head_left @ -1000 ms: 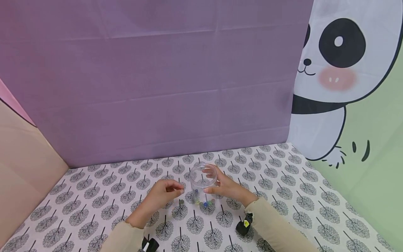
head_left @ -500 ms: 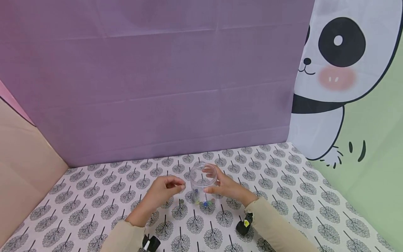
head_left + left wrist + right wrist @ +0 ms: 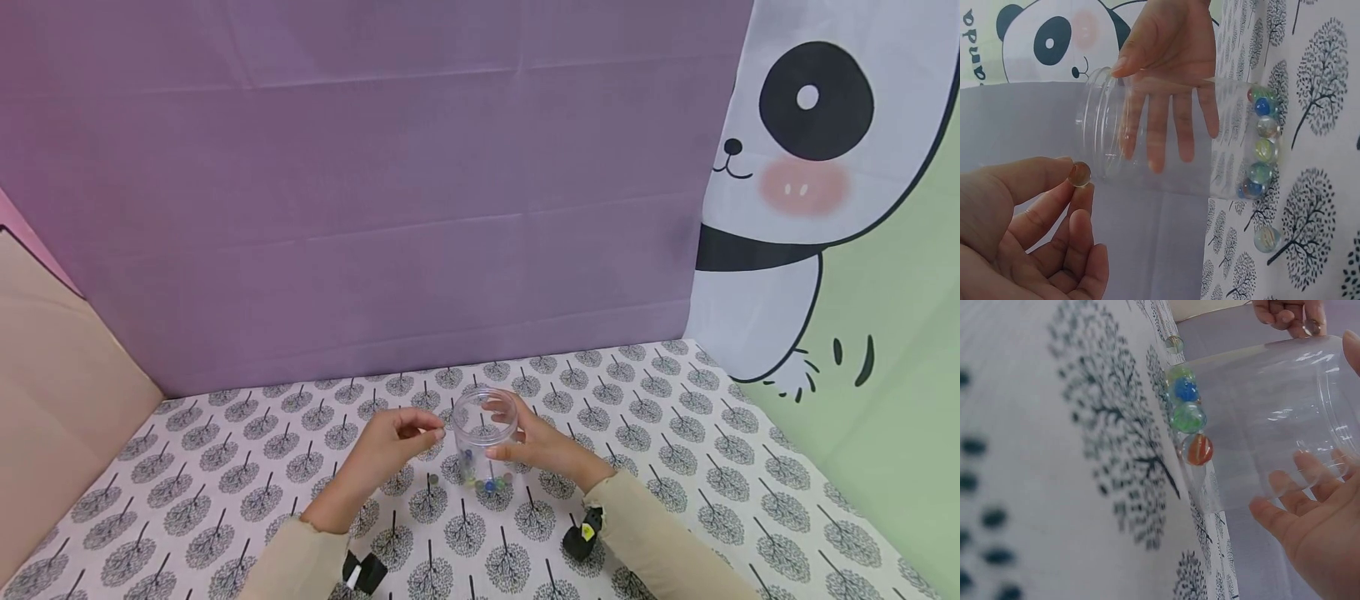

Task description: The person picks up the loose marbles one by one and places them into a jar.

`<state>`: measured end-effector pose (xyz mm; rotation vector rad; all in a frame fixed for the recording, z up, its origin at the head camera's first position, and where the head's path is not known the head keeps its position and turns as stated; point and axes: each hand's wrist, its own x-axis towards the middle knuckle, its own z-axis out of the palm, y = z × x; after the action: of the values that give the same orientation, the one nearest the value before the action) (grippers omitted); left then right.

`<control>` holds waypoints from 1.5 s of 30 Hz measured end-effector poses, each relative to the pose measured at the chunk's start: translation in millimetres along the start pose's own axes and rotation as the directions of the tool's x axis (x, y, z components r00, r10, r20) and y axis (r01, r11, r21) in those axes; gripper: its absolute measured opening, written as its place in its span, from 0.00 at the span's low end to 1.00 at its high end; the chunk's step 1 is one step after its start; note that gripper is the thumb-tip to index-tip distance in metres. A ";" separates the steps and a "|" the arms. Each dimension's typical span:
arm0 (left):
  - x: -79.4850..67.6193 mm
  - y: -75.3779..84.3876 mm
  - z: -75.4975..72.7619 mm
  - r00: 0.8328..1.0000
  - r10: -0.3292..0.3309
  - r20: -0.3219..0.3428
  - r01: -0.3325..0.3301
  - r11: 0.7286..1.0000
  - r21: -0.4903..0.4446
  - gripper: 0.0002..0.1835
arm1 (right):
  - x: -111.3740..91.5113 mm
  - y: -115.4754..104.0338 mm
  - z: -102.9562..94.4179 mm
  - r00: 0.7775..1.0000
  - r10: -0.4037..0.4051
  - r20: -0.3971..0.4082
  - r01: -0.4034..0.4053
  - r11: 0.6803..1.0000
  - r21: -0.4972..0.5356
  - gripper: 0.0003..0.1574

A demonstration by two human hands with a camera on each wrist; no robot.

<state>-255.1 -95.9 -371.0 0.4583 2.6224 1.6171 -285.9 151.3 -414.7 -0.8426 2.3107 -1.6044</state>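
Observation:
A clear plastic jar (image 3: 468,437) without a lid stands upright on the patterned cloth. My right hand (image 3: 551,450) holds it from the right, thumb on the near side and fingers spread round the far wall. Several coloured glass marbles (image 3: 1262,150) lie on the jar's bottom. To the left of the jar, my left hand (image 3: 386,450) pinches a glass marble (image 3: 1079,174) between thumb and index finger, close beside the rim. In the head view the fingertips mostly hide that marble. One loose marble (image 3: 1267,239) rests on the cloth just left of the jar's base.
A white cloth (image 3: 615,533) with black tree prints covers the table. Behind it hangs a purple curtain (image 3: 390,208), with a panda-printed panel (image 3: 757,308) at the right. Black wrist camera mounts (image 3: 581,537) sit under both forearms.
My left hand has risen slightly and shifted a little right, toward the jar's rim, with the marble between its fingertips. My right hand and the jar have stayed in place.

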 end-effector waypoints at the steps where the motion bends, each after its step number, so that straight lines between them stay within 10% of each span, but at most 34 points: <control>1: 0.3 1.0 0.0 1.000 0.002 -0.001 -0.002 1.000 -0.002 0.09 | -0.1 -0.2 0.0 1.000 0.001 0.001 -0.001 1.000 0.001 0.50; 45: 13.5 19.3 14.5 0.999 0.019 -0.046 -0.022 0.998 -0.052 0.08 | 0.8 1.8 -0.1 1.000 -0.003 0.000 0.003 1.000 0.014 0.50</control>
<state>-260.9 -71.7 -358.9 0.4531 2.6087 1.7174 -287.2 151.4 -416.2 -0.8439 2.2965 -1.6196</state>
